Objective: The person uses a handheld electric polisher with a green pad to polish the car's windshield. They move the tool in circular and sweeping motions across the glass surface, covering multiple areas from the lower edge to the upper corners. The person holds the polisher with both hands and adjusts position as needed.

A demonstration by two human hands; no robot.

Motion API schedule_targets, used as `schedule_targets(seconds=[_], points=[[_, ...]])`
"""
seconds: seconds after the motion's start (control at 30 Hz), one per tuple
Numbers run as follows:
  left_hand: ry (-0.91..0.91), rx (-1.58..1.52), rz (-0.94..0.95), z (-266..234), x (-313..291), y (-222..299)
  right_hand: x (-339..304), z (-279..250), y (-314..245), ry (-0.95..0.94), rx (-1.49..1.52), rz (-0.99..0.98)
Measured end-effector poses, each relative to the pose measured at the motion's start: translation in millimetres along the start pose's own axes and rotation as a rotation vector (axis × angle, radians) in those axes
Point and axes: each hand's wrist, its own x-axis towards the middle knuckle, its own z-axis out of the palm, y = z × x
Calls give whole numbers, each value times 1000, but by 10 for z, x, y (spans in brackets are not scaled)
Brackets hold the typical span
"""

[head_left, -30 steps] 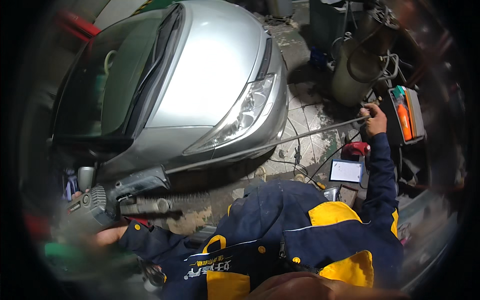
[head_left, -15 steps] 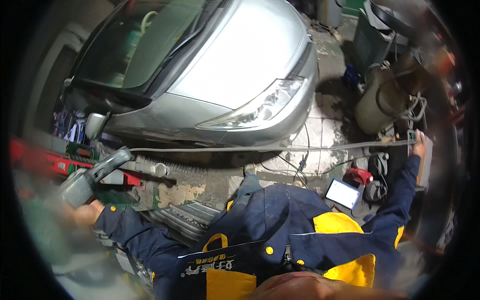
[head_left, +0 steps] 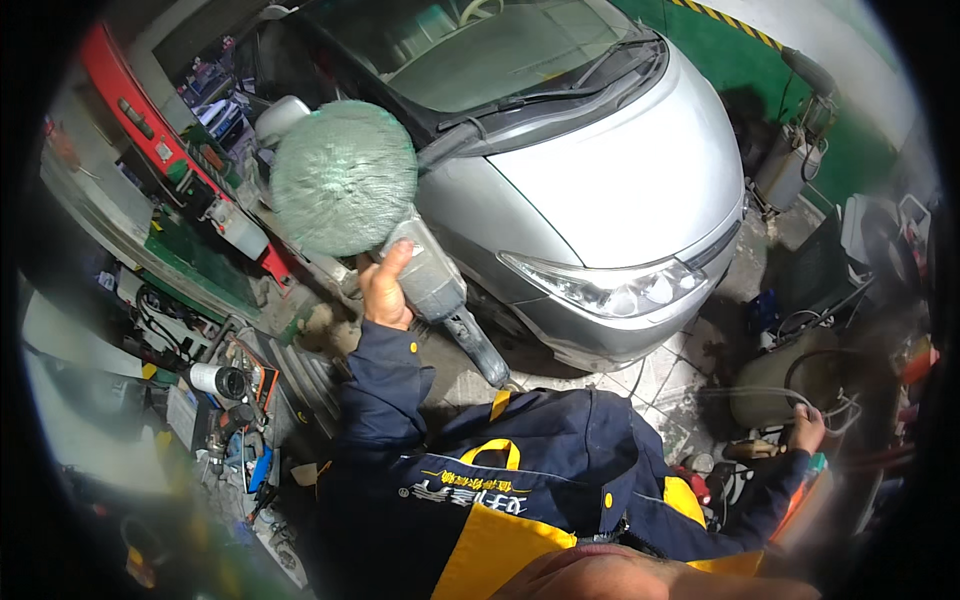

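Note:
In front of me my left hand [head_left: 388, 292] is wrapped round the body of a power polisher [head_left: 428, 270]. Its round, pale green wool pad [head_left: 345, 178] faces up, tilted toward me. A dark handle slants down from the body toward my jacket. Behind the polisher stands a silver car [head_left: 610, 170]; the pad overlaps part of the windshield edge and side mirror. Far to the right, my right hand [head_left: 806, 430] is closed on a grey cord [head_left: 765, 393], which is smeared by motion. That hand is beside a tan cylindrical tank [head_left: 770, 390].
A red lift arm [head_left: 150, 130] runs along the left. At lower left lies a cluttered bench with a white roll [head_left: 215, 380] and several tools. A dark green bin [head_left: 815, 275] stands at right. Tiled floor [head_left: 655, 385] shows by the front bumper.
My left hand has raised the polisher from the far left to the middle, turning its pad into sight. My right hand is lower, still at the cord. The view has shifted over the car.

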Motion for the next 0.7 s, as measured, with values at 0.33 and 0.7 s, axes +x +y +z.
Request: schedule_targets(seconds=[0.33,0.7], points=[[-523,-273,-303,187,7,-610,-1429,1508,-3411,-796,233,-6],[-924,-596,-525,591,-489,-844,-2419,3186,-4336,-1008,562,-400]])
